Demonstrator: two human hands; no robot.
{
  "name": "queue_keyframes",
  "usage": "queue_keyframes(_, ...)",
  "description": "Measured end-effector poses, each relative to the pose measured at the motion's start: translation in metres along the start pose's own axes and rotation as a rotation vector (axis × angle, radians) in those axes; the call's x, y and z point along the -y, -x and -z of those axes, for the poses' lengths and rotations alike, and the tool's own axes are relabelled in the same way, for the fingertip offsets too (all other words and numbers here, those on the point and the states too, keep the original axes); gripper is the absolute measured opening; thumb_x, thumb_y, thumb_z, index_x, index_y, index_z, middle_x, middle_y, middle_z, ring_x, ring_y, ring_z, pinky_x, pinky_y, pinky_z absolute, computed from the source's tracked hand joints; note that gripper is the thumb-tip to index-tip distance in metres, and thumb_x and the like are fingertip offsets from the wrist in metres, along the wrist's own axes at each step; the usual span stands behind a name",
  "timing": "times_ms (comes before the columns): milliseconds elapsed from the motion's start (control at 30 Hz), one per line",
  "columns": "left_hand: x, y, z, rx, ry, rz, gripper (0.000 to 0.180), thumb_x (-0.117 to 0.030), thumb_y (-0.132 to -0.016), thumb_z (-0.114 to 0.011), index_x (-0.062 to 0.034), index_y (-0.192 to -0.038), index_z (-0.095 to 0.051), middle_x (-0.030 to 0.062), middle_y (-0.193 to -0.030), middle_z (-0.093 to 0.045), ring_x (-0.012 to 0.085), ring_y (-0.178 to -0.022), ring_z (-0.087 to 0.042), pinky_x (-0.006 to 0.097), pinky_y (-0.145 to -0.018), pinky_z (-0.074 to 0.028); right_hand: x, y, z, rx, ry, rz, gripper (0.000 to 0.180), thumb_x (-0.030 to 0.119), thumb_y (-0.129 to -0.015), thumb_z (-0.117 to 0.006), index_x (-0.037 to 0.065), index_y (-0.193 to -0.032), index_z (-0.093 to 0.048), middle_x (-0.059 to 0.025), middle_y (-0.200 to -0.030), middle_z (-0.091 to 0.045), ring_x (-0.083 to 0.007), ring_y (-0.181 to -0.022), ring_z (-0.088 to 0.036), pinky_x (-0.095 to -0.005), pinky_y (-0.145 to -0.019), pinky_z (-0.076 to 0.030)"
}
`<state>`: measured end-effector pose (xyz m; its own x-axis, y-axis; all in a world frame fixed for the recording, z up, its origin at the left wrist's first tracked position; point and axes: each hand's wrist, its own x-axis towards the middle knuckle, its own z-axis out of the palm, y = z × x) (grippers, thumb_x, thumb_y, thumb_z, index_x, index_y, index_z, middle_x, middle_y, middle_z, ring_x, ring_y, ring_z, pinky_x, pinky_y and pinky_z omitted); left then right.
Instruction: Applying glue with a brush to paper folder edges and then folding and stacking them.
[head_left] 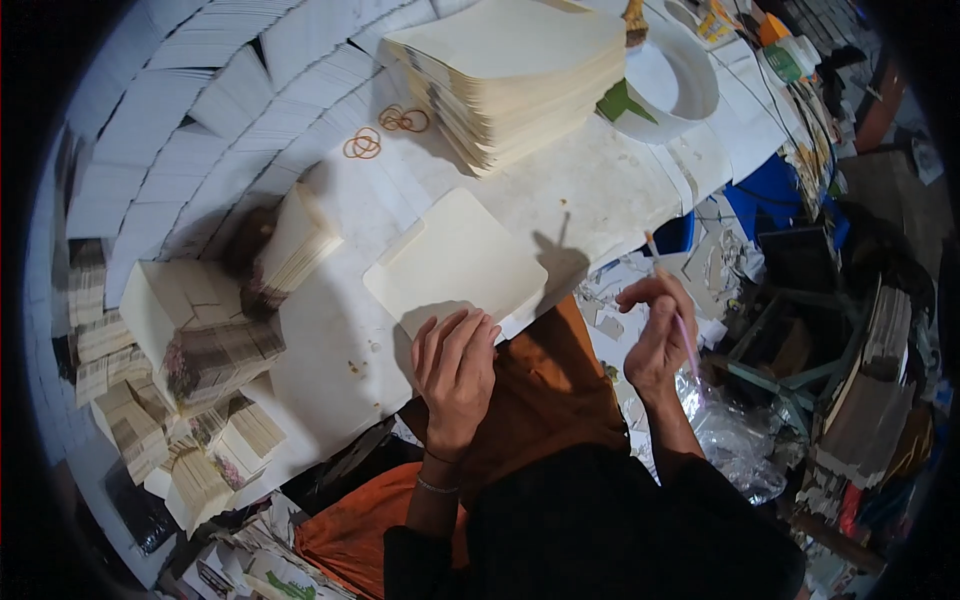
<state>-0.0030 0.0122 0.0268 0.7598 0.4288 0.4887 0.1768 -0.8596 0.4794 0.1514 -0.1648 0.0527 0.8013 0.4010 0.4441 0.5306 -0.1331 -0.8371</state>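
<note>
A flat cream paper piece with a folded flap, like an open envelope [462, 255], lies on the white table in front of me. My left hand [455, 365] rests on its near edge, fingers stretched out flat and the thumb mostly hidden. To the right, past the table edge, my right hand [655, 335] is raised, closed around a thin brush with a pink handle [687, 343]. The brush's tip points up and away from me. A tall stack of similar cream papers [520, 90] stands at the back of the table.
Orange rubber bands [403, 119] lie left of the stack. A round white tub [697, 85] sits at the back right. Bundles of printed paper [215, 365] crowd the left, beside walls of stacked white paper [225, 110]. Scraps and crumpled clear plastic [740, 440] fill the right side.
</note>
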Motion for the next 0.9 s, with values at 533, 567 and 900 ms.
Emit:
queue_keyframes(533,-0.024,-0.067,0.117,-0.23,-0.02,-0.343,0.038,-0.026,-0.069,-0.092,-0.0227,-0.104,-0.08,-0.008,-0.103,-0.056,0.0161,-0.096,-0.054,0.036,-0.079,-0.051,0.079,-0.033,-0.057,0.28,-0.301,0.409,0.058,0.001,-0.09,-0.075,0.011,-0.098,-0.018,-0.0347,-0.129,-0.064,-0.0511,-0.133,-0.055,-0.0481,-0.111,-0.046)
queue_keyframes(567,-0.024,-0.065,0.12,-0.217,-0.046,-0.38,0.039,-0.028,-0.07,-0.092,-0.0244,-0.106,-0.079,-0.0088,-0.104,-0.056,0.0156,-0.096,-0.054,0.035,-0.079,-0.051,0.076,-0.031,-0.058,0.323,-0.358,0.394,0.058,-0.001,-0.09,-0.074,0.011,-0.097,-0.018,-0.0328,-0.131,-0.064,-0.0507,-0.133,-0.055,-0.0467,-0.11,-0.048)
queue_keyframes(900,-0.042,-0.041,0.14,-0.257,-0.219,-0.137,0.035,-0.044,-0.08,-0.085,-0.0321,-0.112,-0.075,-0.0152,-0.111,-0.061,0.0126,-0.099,-0.054,0.047,-0.106,-0.034,0.097,-0.04,-0.072,0.395,-0.302,0.565,0.044,-0.006,-0.09,-0.069,0.008,-0.09,-0.027,-0.0219,-0.105,-0.077,-0.0379,-0.103,-0.075,-0.0459,-0.086,-0.064)
